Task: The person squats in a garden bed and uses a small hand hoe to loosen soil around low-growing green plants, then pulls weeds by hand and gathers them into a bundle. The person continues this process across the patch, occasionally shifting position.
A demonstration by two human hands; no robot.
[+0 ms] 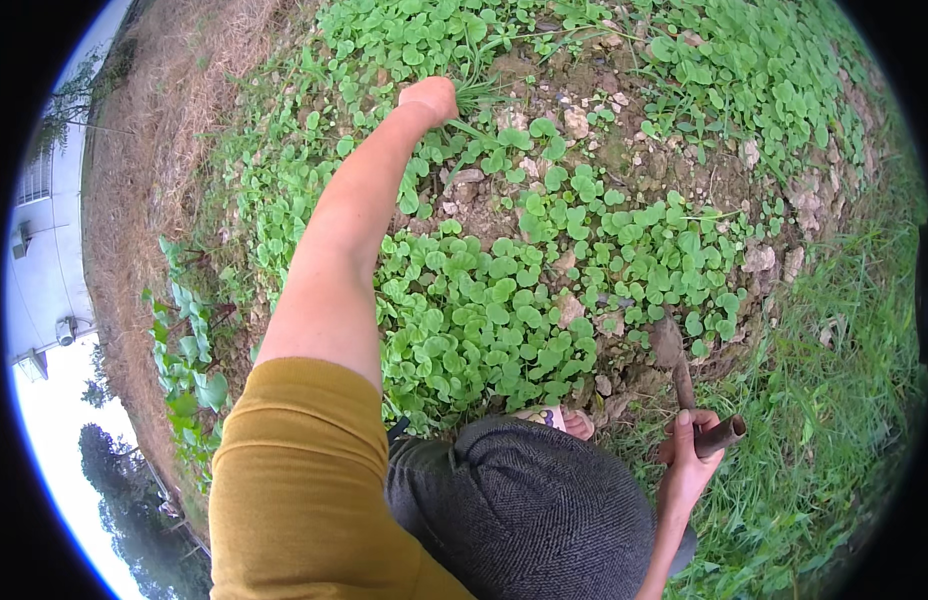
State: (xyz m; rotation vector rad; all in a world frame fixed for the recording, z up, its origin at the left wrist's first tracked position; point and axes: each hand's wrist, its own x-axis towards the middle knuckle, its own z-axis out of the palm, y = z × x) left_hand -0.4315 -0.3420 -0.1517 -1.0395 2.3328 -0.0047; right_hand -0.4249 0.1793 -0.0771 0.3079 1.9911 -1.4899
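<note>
My left hand (430,100) reaches far out over the planted ground, back of the hand up, at a tuft of long-bladed grass (479,91). Its fingers are hidden beneath it, so their grip on the grass does not show. In my right hand (687,446), near my knee, is a small hand hoe with a hollow, tube-like handle end (723,436). The hoe's soil-covered blade (666,341) points away from me and rests against the soil beside round-leaved green seedlings (644,259).
Dense seedlings (479,322) grow before my bent knee (539,495). Stones and clods (576,121) lie on bare soil. A grass strip (831,390) runs along the right. Dry straw (145,195) and a white building (48,262) are at left. My sandalled foot (576,424) stands by the bed's edge.
</note>
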